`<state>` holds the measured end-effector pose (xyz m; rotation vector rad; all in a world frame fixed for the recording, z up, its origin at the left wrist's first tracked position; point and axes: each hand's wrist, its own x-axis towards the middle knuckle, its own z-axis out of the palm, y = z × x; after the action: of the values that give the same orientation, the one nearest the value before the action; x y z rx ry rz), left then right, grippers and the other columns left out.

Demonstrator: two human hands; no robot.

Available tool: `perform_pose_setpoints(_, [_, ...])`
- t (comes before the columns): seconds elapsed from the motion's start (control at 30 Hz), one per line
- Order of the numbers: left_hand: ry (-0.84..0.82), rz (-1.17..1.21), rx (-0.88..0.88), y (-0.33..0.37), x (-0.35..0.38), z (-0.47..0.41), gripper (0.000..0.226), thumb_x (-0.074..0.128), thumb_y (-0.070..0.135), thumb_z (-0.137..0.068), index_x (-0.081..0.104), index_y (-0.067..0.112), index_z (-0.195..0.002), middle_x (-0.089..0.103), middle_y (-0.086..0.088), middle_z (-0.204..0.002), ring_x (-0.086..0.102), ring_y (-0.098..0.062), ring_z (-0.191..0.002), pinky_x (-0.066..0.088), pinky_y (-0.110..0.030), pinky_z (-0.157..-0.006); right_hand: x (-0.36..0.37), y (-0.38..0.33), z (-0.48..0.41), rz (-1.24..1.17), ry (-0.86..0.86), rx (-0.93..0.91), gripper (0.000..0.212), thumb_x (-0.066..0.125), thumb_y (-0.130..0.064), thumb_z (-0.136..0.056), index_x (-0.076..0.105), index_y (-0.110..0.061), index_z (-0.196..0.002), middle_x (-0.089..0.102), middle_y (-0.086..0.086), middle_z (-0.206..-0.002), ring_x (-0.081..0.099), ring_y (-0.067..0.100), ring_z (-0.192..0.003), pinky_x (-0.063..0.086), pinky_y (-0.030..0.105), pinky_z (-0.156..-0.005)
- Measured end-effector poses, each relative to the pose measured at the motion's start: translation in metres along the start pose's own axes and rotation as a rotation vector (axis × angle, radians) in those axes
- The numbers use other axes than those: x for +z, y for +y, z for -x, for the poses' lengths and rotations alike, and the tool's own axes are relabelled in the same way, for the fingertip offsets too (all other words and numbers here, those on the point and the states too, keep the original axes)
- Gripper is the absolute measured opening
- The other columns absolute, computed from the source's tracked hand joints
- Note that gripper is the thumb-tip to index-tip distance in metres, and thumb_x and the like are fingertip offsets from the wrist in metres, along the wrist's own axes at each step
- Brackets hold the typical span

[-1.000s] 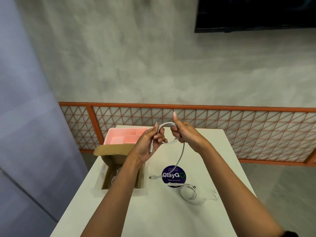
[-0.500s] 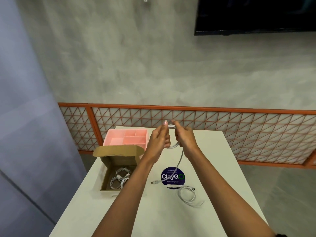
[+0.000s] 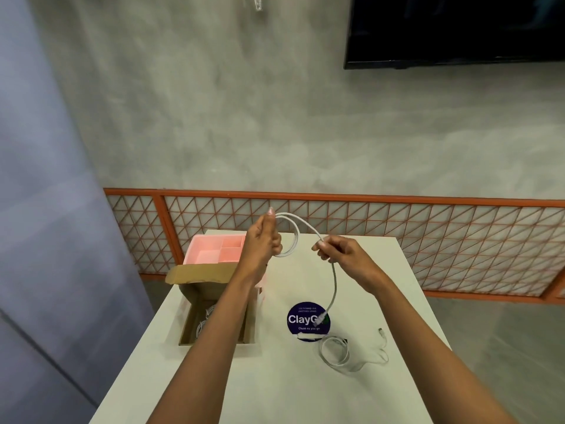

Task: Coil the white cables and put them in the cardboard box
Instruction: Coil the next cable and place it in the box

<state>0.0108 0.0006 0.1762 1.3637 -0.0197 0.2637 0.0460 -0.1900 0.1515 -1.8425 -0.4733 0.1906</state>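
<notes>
Both hands are raised above the white table [image 3: 275, 377]. My left hand [image 3: 263, 240] grips a small coil of a white cable [image 3: 295, 232]. My right hand [image 3: 339, 250] pinches the same cable farther along; its free end with the plug hangs down over the blue sticker [image 3: 308, 320]. A second white cable [image 3: 336, 353] lies loosely looped on the table at the front right. The open cardboard box [image 3: 189, 313] stands at the left, with white cables inside, partly hidden by my left forearm.
A pink compartment tray [image 3: 211, 250] sits behind the box at the table's far left. An orange lattice railing [image 3: 428, 234] runs behind the table. The table's left and right edges drop to the floor.
My hands have moved apart: the right hand slid rightward along the cable, drawing a length out from the coil. The hanging plug end lifted off the table.
</notes>
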Motion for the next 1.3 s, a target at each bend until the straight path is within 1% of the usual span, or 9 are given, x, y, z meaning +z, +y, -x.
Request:
perform_pose_setpoints(0.07, [-0.023, 0.017, -0.004, 0.003, -0.002, -0.001, 0.031, 0.039, 0.032, -0.101, 0.040, 0.019, -0.072, 0.025, 0.010, -0.052, 0.022, -0.004, -0.043, 0.023, -0.015, -0.040, 0.003, 0.019, 0.000, 0.155, 0.049, 0.014, 0.025, 0.050, -0.030, -0.097, 0.071, -0.016, -0.095, 0.062, 0.001, -0.099, 0.057, 0.013, -0.093, 0.041, 0.019, -0.081])
perform_pose_setpoints(0.13, [-0.059, -0.017, -0.030, 0.004, -0.001, -0.001, 0.034, 0.038, 0.033, -0.101, 0.039, 0.019, -0.071, 0.025, 0.009, -0.053, 0.021, -0.004, -0.043, 0.022, -0.016, -0.040, 0.009, 0.035, 0.001, 0.243, 0.101, 0.025, 0.023, 0.052, -0.028, -0.096, 0.072, -0.017, -0.091, 0.060, 0.004, -0.095, 0.057, 0.019, -0.089, 0.043, 0.020, -0.078])
perform_pose_setpoints(0.37, [-0.188, -0.102, -0.125, -0.006, -0.003, 0.012, 0.040, 0.039, 0.036, -0.101, 0.032, 0.020, -0.064, 0.021, 0.006, -0.056, 0.019, -0.007, -0.047, 0.018, -0.018, -0.043, 0.013, 0.033, -0.011, -0.028, 0.366, 0.066, 0.018, 0.047, -0.007, -0.098, 0.064, -0.004, -0.090, 0.065, 0.009, -0.073, 0.064, 0.019, -0.069, 0.054, 0.014, -0.062])
perform_pose_setpoints(0.53, [-0.237, -0.137, -0.142, -0.004, -0.008, 0.016, 0.040, 0.038, 0.037, -0.100, 0.030, 0.019, -0.066, 0.018, 0.004, -0.059, 0.017, -0.007, -0.048, 0.020, -0.017, -0.043, 0.001, 0.012, -0.028, -0.186, 0.477, -0.007, 0.017, 0.047, -0.011, -0.099, 0.062, -0.007, -0.093, 0.063, 0.004, -0.076, 0.063, 0.014, -0.068, 0.057, 0.029, -0.073])
perform_pose_setpoints(0.6, [-0.260, -0.151, -0.141, -0.003, -0.011, 0.016, 0.039, 0.038, 0.037, -0.100, 0.030, 0.019, -0.067, 0.017, 0.003, -0.060, 0.017, -0.008, -0.049, 0.019, -0.018, -0.043, -0.004, 0.003, -0.032, -0.221, 0.468, -0.049, 0.018, 0.046, -0.009, -0.099, 0.063, -0.008, -0.096, 0.062, 0.003, -0.076, 0.061, 0.014, -0.067, 0.058, 0.027, -0.073])
perform_pose_setpoints(0.9, [-0.277, -0.156, -0.141, -0.005, -0.008, 0.015, 0.037, 0.039, 0.038, -0.100, 0.031, 0.020, -0.068, 0.017, 0.004, -0.061, 0.016, -0.008, -0.050, 0.020, -0.017, -0.043, 0.007, -0.018, -0.029, -0.448, 0.270, 0.002, 0.011, 0.050, -0.005, -0.096, 0.060, -0.006, -0.093, 0.064, 0.011, -0.077, 0.064, 0.006, -0.055, 0.057, 0.019, -0.061])
perform_pose_setpoints(1.07, [-0.217, -0.237, -0.087, -0.011, -0.003, 0.013, 0.032, 0.039, 0.037, -0.100, 0.038, 0.020, -0.073, 0.021, 0.008, -0.061, 0.020, -0.006, -0.050, 0.020, -0.018, -0.045, 0.018, -0.020, -0.019, -0.314, -0.085, 0.277, 0.020, 0.048, -0.013, -0.098, 0.063, -0.004, -0.107, 0.065, 0.007, -0.087, 0.063, 0.013, -0.076, 0.052, 0.031, -0.077])
perform_pose_setpoints(1.17, [-0.170, -0.282, -0.062, -0.014, -0.004, 0.012, 0.030, 0.039, 0.037, -0.100, 0.042, 0.022, -0.075, 0.022, 0.008, -0.061, 0.021, -0.005, -0.049, 0.021, -0.018, -0.045, 0.019, -0.025, -0.016, -0.372, -0.282, 0.419, 0.024, 0.043, -0.026, -0.101, 0.063, -0.014, -0.096, 0.067, -0.002, -0.086, 0.060, 0.012, -0.084, 0.044, 0.034, -0.080])
perform_pose_setpoints(1.3, [-0.146, -0.300, -0.056, -0.021, -0.005, 0.010, 0.028, 0.039, 0.036, -0.101, 0.046, 0.020, -0.079, 0.023, 0.007, -0.060, 0.021, -0.006, -0.049, 0.021, -0.019, -0.045, 0.019, -0.029, -0.013, -0.309, -0.386, 0.424, 0.017, 0.060, -0.031, -0.091, 0.060, -0.017, -0.081, 0.062, -0.006, -0.081, 0.054, 0.009, -0.081, 0.042, 0.031, -0.078])
